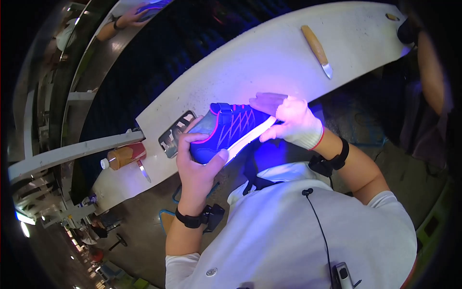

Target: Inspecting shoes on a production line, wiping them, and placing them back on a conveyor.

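A dark blue shoe [231, 127] with pink trim, criss-cross stitching and a brightly lit white sole is held up on its side, heel toward the left. My bare left hand [199, 161] is closed around the heel end, its thumb on the sole edge. My right hand [298, 123], in a white knit glove, is closed about the toe end, thumb by the sole. A greyish-purple, cloth-like piece [268, 103] lies at its fingers over the toe; whether it is a cloth or part of the glove is unclear. Violet light falls on shoe and glove.
On the curved white table [240, 58] lie a wooden-handled knife [316, 50], a phone [171, 139] behind the left hand and a small blade [143, 171]. A brown drink bottle [122, 156] lies near a pale rail [77, 147]. Another person's arm [429, 72] shows at far right.
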The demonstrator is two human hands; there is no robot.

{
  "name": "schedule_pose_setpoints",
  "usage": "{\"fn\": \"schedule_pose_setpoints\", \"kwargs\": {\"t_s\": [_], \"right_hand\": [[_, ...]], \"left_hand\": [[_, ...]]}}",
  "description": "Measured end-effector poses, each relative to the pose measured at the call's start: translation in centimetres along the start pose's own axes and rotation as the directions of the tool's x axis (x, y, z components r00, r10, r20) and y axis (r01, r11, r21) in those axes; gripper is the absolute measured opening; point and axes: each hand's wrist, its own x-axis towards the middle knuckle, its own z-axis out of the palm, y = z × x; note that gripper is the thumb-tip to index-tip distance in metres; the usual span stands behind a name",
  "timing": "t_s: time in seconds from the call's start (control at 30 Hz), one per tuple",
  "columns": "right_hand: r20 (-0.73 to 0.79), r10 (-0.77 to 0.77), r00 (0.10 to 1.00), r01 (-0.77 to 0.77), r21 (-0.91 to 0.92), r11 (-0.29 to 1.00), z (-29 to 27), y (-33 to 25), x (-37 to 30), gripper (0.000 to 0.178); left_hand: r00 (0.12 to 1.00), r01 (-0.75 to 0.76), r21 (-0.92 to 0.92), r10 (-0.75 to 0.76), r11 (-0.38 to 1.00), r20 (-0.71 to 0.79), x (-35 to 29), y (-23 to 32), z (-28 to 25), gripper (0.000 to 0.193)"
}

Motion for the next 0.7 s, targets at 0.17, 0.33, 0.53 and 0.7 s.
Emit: {"fn": "schedule_pose_setpoints", "kwargs": {"t_s": [0.17,0.33,0.53,0.7], "right_hand": [[-0.118,-0.132,0.984,0.129,-0.032,0.991,0.8,0.5,1.3,0.075],[-0.277,-0.527,0.804,0.317,-0.549,0.773,-9.7,0.7,2.2,0.068],[-0.4,-0.176,0.9,-0.33,-0.886,0.327,-25.0,6.1,-2.6,0.052],[-0.123,0.759,0.64,0.027,-0.983,-0.182,-37.2,25.2,-13.5,0.04]], "left_hand": [[0.961,-0.27,0.196,0.25,0.943,0.12,1.3,0.8,0.0,0.05],[0.789,-0.608,-0.088,0.613,0.789,0.039,-1.1,1.6,2.3,0.085],[0.988,-0.121,0.128,0.132,0.984,-0.076,-7.0,-6.4,-1.5,0.072],[0.798,-0.003,-0.001,0.001,1.0,-0.602,-8.3,-9.2,-7.1,0.064]]}}
